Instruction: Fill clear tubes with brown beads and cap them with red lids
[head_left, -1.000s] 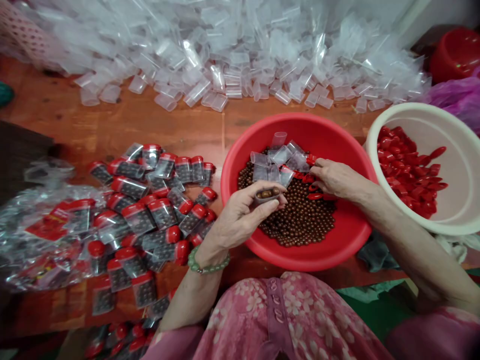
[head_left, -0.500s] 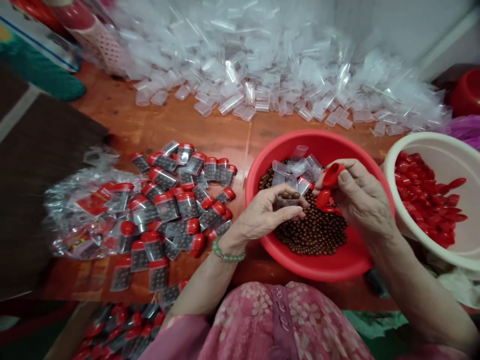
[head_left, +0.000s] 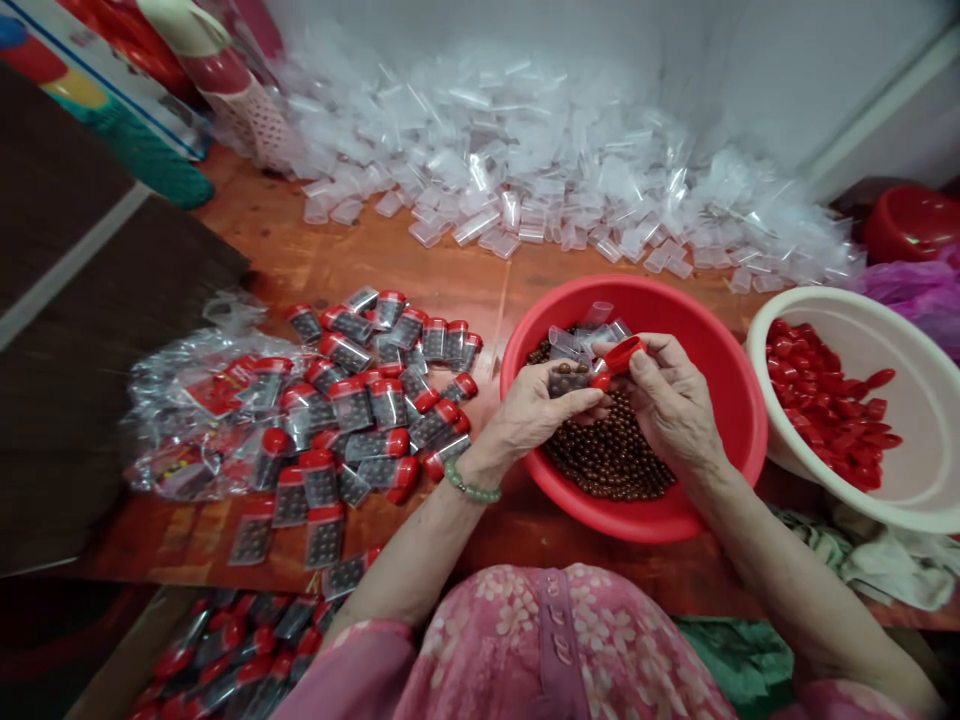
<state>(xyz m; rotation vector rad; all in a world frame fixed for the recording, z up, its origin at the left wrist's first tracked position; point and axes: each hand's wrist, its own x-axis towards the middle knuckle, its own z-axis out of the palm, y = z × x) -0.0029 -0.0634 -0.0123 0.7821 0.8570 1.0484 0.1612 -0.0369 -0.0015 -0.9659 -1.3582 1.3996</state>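
My left hand [head_left: 536, 408] is closed around a small clear plastic container [head_left: 568, 380] filled with brown balls, its open end facing up. Close beside it, my right hand [head_left: 671, 405] pinches a red cap [head_left: 622, 354] with the hollow side showing. A second red piece hangs just below that cap, near the container. Both hands are over a red basin [head_left: 731, 440], where many shiny brown balls [head_left: 615, 460] lie in a heap. Several empty clear containers [head_left: 566, 342] rest on the balls at the back of the basin.
Many filled red-capped containers [head_left: 352, 405] lie on the wooden table [head_left: 450, 520] to the left, beside a clear plastic bag [head_left: 161, 400]. A cream basin [head_left: 926, 370] of red caps [head_left: 825, 400] stands right. Empty clear containers [head_left: 540, 160] are piled along the wall.
My right hand has moved left and slightly down with the red cap, closer to the container in my left hand. The camera view has shifted a little.
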